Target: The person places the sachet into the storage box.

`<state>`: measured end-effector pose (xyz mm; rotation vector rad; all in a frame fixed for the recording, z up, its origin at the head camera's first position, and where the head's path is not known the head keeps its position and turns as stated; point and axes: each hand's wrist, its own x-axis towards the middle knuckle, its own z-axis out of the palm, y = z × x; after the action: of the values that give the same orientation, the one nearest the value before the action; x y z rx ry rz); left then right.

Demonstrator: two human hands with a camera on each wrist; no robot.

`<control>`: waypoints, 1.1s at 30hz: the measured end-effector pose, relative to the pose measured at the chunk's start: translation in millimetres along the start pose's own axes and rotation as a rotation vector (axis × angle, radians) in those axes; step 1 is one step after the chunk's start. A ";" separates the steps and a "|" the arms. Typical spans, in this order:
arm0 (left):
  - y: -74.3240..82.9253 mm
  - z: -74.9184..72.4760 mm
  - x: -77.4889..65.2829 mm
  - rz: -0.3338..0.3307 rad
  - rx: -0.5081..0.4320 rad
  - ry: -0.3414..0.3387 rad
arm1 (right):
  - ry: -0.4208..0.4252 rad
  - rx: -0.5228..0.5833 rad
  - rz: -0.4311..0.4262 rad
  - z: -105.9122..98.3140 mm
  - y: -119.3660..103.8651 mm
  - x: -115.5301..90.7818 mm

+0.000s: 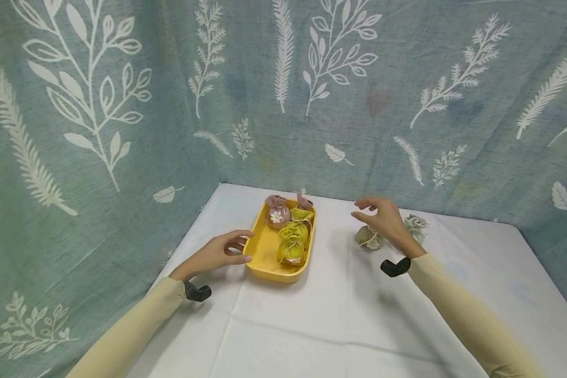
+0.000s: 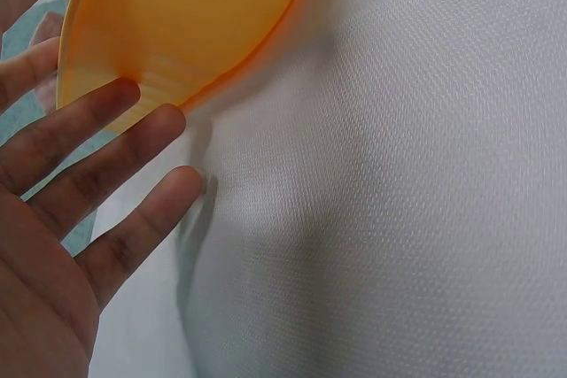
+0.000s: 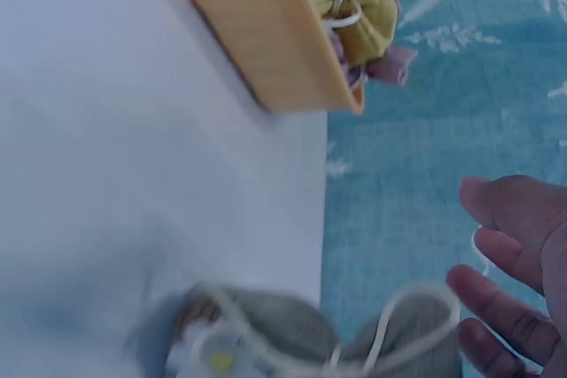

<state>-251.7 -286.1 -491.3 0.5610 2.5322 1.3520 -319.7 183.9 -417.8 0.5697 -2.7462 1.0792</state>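
Note:
A yellow tray [image 1: 263, 252] holds several small cloth pouches: mauve ones, such as the flowered mauve pouch [image 1: 277, 216], at its far end, and yellow-green pouches [image 1: 290, 249] along its right side. My left hand [image 1: 219, 251] is at the tray's left side, thumb and fingertips right at the rim; its fingers look loosely extended in the left wrist view. Over to the right, my right hand [image 1: 384, 219] hovers with parted thumb and fingers and nothing between them. Just below it sits a grey-brown pouch [image 1: 368, 239] with a pale cord; its white flower [image 3: 217, 358] shows in the right wrist view.
A pale grey-green pouch [image 1: 417, 226] lies behind my right wrist, partly hidden by it. White cloth [image 1: 302, 325] covers the table. Green-blue curtains [image 1: 312, 131] with white leaf prints hang along the table's back and left sides.

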 end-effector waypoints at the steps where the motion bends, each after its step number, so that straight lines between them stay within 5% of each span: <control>1: 0.1 0.0 0.0 0.002 -0.001 0.000 | 0.004 -0.003 0.002 -2.5 2.9 -3.4; 16: 1.8 0.5 -0.7 0.012 -0.003 0.004 | -0.043 -0.002 0.027 -18.7 35.5 -37.7; 33: -0.4 0.6 -0.2 0.006 -0.016 -0.003 | -0.022 -0.078 0.129 -6.7 47.3 -48.1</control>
<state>-251.4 -286.0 -492.0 0.5678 2.5165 1.3711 -294.2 234.5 -455.1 0.4012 -2.8637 0.9910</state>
